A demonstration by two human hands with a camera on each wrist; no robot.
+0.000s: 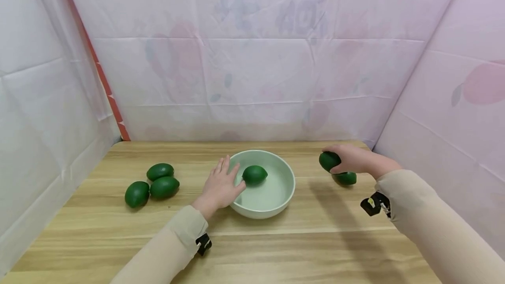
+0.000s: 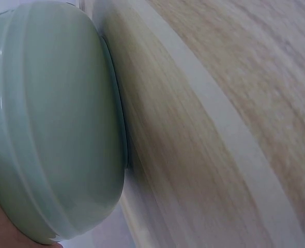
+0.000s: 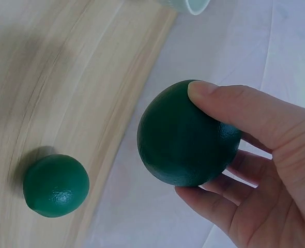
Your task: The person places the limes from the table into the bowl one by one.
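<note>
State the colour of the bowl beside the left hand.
The bowl is pale mint green, plain and glossy; the left wrist view shows it best.

Both arms reach forward in beige sleeves, each with a small black device strapped at the wrist. The left hand [image 1: 221, 186] lies palm down with its fingers straight and slightly spread, pointing away from the body. The right hand [image 1: 352, 159] is raised a little, wrist bent inward, its thumb [image 3: 230, 103] and curled fingers [image 3: 214, 204] closed in a grip, with the palm turned towards the left.
</note>
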